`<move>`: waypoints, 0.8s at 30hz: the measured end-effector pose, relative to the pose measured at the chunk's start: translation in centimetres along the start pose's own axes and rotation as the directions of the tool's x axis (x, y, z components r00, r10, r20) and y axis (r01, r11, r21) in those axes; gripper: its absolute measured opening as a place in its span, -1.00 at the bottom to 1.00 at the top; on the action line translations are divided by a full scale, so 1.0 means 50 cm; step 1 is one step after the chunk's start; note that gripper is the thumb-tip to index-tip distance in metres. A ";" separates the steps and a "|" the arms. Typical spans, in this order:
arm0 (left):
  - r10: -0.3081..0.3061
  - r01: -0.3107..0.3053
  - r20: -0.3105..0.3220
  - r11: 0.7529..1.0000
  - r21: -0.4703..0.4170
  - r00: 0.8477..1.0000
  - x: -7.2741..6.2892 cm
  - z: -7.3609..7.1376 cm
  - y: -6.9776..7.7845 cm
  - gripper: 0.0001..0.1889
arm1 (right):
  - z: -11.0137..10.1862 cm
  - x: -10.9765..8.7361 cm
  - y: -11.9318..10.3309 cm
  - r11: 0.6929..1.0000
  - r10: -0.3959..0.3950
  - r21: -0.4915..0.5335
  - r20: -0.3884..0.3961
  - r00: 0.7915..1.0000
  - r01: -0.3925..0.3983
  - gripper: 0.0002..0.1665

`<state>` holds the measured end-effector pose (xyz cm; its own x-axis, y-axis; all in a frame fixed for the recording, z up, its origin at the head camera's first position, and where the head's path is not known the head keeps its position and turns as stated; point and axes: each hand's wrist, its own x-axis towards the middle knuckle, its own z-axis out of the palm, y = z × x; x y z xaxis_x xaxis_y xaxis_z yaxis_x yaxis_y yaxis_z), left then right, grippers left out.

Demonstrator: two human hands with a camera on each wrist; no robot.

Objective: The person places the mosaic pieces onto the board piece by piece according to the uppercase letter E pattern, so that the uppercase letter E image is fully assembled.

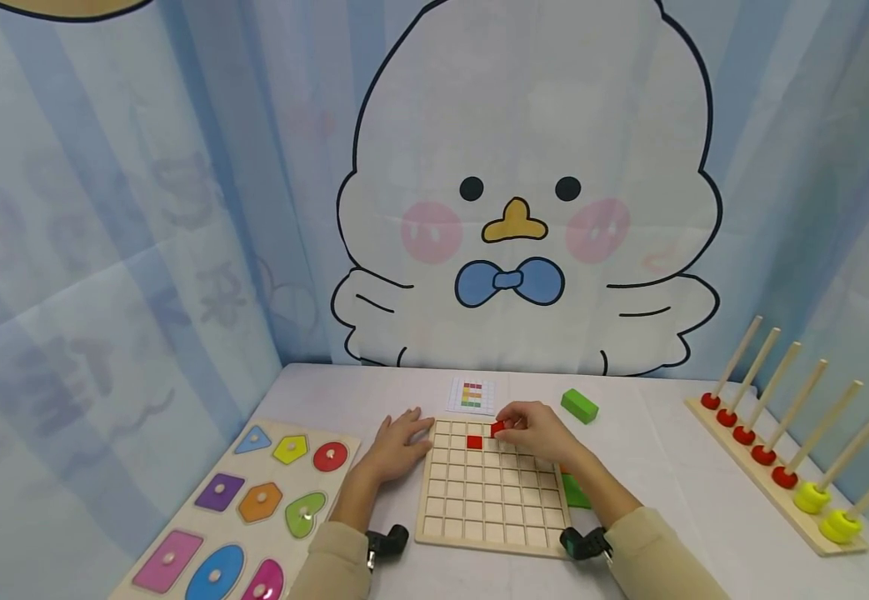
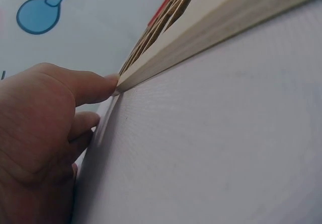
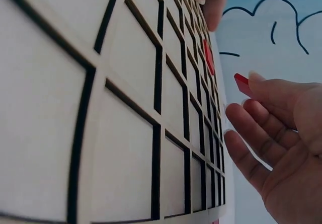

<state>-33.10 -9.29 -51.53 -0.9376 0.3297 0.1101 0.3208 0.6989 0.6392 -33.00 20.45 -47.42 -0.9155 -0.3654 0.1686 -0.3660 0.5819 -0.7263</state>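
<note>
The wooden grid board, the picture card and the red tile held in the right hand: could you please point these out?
Wooden grid board point(image 1: 494, 489): head view, on a bare square.
Picture card point(image 1: 471, 395): head view, on its coloured print.
Held red tile point(image 3: 243, 85): right wrist view, on its exposed part.

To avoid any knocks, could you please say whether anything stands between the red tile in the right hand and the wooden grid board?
Nothing visible does: open space separates the red tile from the wooden grid board; the left hand is aside, at the board's left edge.
</note>
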 end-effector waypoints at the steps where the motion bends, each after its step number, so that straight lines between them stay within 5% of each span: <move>1: -0.001 0.001 -0.001 1.000 -0.001 1.000 0.000 0.000 0.000 -0.50 | 0.003 0.003 -0.001 1.000 0.011 -0.001 0.008 1.000 -0.011 -0.74; 7: 0.003 -0.003 -0.004 1.000 -0.004 1.000 0.000 0.000 -0.002 -0.50 | 0.016 0.013 -0.002 0.998 0.057 -0.029 0.053 0.997 -0.055 -0.79; 24: -0.002 0.002 -0.006 1.000 -0.015 1.000 -0.003 -0.001 0.001 -0.50 | 0.018 0.017 -0.001 0.994 0.029 -0.110 0.113 0.993 -0.017 -0.77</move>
<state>-32.93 -9.31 -51.48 -0.9390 0.3246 0.1135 0.3171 0.6899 0.6507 -33.62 19.45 -47.85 -0.9009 -0.4281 0.0708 -0.3667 0.6640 -0.6516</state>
